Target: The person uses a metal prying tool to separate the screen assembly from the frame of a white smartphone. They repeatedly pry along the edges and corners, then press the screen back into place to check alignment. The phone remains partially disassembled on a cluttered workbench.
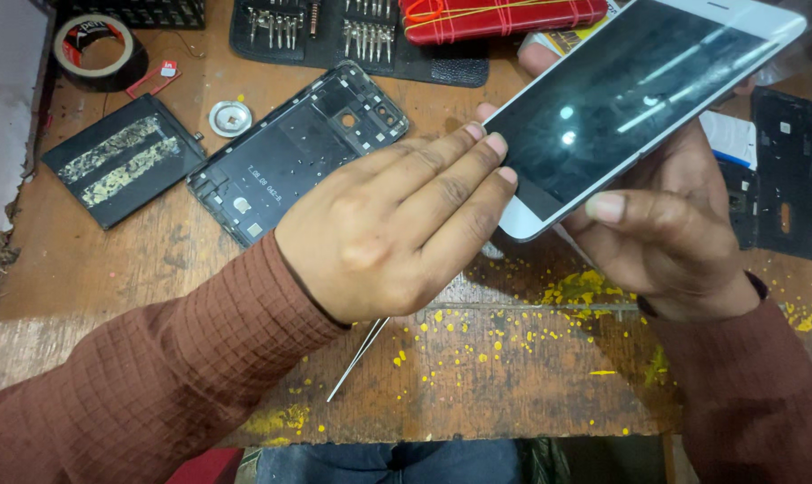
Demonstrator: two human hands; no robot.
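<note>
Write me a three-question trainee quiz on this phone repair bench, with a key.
1. True or false: the right hand holds the white-framed phone screen off the table.
2. Which thing lies on the table left of the phone frame?
A. black battery
B. red case
C. blue cup
3. Fill in: the left hand touches the screen's lower edge with its ____, and a thin metal tool sticks out below it.

Key
1. True.
2. A: the black battery, with pale glue strips.
3. Fingertips.

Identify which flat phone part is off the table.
The white-edged screen panel, held in the right hand; the frame and battery lie flat.
</note>
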